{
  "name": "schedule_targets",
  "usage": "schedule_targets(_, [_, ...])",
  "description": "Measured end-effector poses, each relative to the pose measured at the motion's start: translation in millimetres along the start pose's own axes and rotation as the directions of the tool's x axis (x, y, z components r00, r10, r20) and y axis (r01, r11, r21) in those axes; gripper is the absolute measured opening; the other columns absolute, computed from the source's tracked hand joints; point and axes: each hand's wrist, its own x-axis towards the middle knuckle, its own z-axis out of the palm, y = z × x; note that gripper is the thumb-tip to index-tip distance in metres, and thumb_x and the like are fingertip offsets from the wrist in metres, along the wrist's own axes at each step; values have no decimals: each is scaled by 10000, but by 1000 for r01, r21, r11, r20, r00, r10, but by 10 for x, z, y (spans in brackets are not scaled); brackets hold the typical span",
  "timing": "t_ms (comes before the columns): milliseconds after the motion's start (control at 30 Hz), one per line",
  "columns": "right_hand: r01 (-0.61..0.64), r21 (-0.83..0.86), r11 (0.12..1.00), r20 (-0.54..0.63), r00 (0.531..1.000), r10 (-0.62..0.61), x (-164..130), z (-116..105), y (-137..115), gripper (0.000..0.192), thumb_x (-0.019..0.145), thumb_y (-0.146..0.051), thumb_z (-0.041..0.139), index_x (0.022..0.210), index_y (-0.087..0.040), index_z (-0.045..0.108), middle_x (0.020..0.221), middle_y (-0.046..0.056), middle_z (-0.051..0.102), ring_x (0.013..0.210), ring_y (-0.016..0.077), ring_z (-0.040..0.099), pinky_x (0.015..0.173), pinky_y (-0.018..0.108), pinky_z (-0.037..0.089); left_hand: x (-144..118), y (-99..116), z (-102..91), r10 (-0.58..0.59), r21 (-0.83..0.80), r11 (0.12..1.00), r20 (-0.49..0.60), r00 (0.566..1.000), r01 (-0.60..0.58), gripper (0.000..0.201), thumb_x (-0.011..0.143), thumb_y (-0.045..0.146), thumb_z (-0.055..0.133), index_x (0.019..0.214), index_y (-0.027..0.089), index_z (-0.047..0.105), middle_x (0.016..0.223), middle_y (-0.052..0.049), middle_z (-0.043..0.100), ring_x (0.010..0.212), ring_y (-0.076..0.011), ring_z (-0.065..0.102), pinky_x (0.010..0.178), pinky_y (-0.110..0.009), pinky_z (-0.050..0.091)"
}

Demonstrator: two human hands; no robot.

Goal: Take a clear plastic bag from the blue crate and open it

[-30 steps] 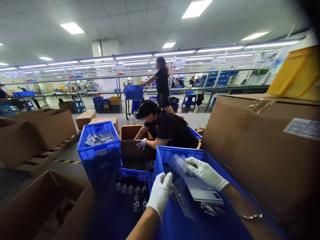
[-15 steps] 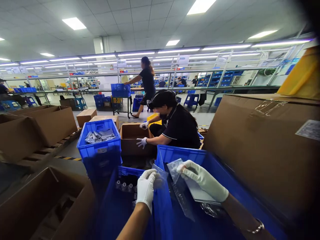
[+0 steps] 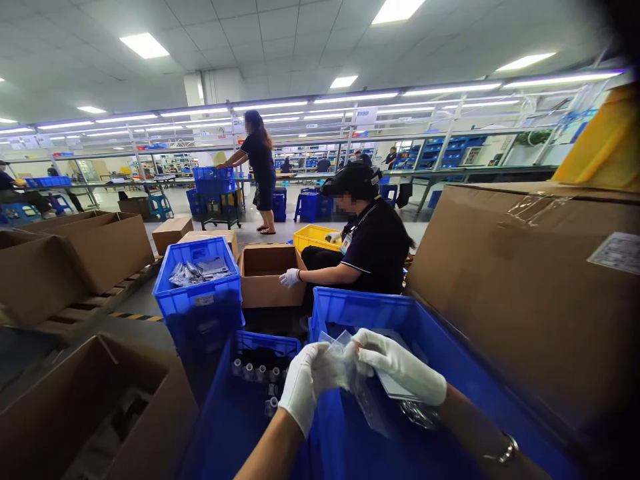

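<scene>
Both my hands wear white gloves and have met above the rim of a blue bin (image 3: 360, 297). My left hand (image 3: 307, 380) is closed on a clear plastic bag (image 3: 341, 339). My right hand (image 3: 400, 365) also pinches clear plastic, its fingers almost touching the left ones. Whether it is one bag or two where they overlap, I cannot tell. Beneath my right hand lie flat white pieces (image 3: 393, 385) and a loose clear wrapper (image 3: 419, 415) in the bin. White cylindrical parts (image 3: 262, 373) stand in a second blue bin (image 3: 267, 340) left of it.
Ahead, a seated co-worker (image 3: 375, 240) reaches into a yellow crate (image 3: 315, 235) beside an open carton (image 3: 273, 293). A blue crate of silvery packets (image 3: 197, 303) stands left. Large cartons (image 3: 525, 280) flank the right. Farther off, a person (image 3: 260, 167) stands at a cart.
My hands have come together, bringing the clear bags into overlap. The seated co-worker has straightened and turned toward the yellow crate. The person at the cart has moved left with it.
</scene>
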Motion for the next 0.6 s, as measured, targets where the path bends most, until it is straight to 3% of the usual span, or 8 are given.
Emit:
schedule_targets(100, [-14,-113,993,3,1000,14,23,84,-18,384,898,-540,594,907,-157,593,736,8,583,660,132,505,638,262,398,3,-11,9,-8,87,996,47,999,3,835,480,804,748,947,119,649,888,-109,691,737,-213,642,651,-333,499])
schedule_targets(200, [-17,-172,985,0,1000,17,45,149,10,408,875,-574,614,885,-168,572,769,7,597,690,137,530,656,259,421,34,-61,-33,96,232,968,21,995,-98,723,493,695,825,914,126,676,841,-79,689,719,-190,618,676,-322,489])
schedule_targets(333, [-66,-352,934,-50,997,52,90,-106,133,444,931,-612,497,968,-176,575,868,27,643,739,152,588,670,254,463,81,-108,-94,182,309,940,-90,979,-146,694,389,643,867,817,125,696,742,-57,687,665,-185,601,677,-336,501])
schedule_targets(400, [-249,-621,743,-269,958,96,86,-435,217,387,1007,-507,378,1112,-189,573,1031,45,669,883,165,628,773,251,482,74,-89,-98,204,293,942,-112,973,-164,708,401,651,856,845,125,692,748,-56,694,668,-196,619,687,-349,515])
schedule_targets(433, [-412,-729,547,-429,897,104,70,-624,261,353,1027,-442,346,1182,-209,561,1123,44,663,980,170,626,837,251,473,62,-72,-93,215,290,941,-116,970,-174,711,408,651,854,855,122,691,756,-59,697,673,-201,628,694,-352,520])
schedule_targets(500, [-623,-722,302,-624,774,108,17,-978,357,367,1031,-339,309,1235,-172,564,1189,124,645,1047,251,618,861,338,463,25,-37,-74,225,291,939,-112,968,-185,702,433,644,851,877,123,692,793,-65,706,704,-206,645,719,-345,524])
schedule_targets(533, [-667,-714,215,-660,743,112,-13,-1120,409,368,1019,-282,309,1221,-148,587,1183,163,641,1049,290,613,853,380,453,6,-25,-64,222,289,940,-114,968,-181,696,439,641,851,879,126,692,795,-65,707,707,-204,648,719,-340,523])
schedule_targets(600, [-639,-762,106,-624,768,140,-64,-1303,523,350,958,-150,360,1144,-133,655,1146,192,643,1071,328,588,861,418,425,-24,-20,-49,223,283,941,-107,969,-186,672,456,632,851,876,131,695,796,-60,706,707,-195,647,712,-324,520])
